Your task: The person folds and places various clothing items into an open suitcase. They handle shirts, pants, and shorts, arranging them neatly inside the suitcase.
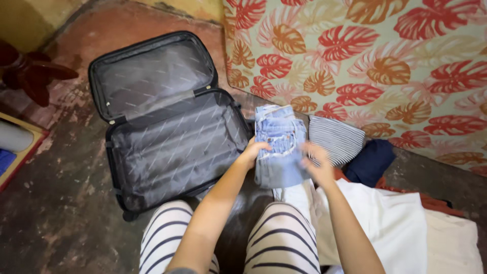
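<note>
Both my hands hold a folded pair of light blue jeans (279, 144) above my knees. My left hand (251, 152) grips its left edge and my right hand (317, 162), blurred, grips its right edge. A black suitcase (167, 122) lies open on the floor just left of the jeans, its grey striped lining bare. My legs in white trousers with dark stripes (274, 243) fill the bottom of the view.
Right of the jeans lie a folded striped garment (337, 137), a dark navy garment (373, 160) and white cloth (401, 218) over something red. A mattress with a red and orange leaf print (380, 61) stands behind. A dark red object (28, 71) sits at far left.
</note>
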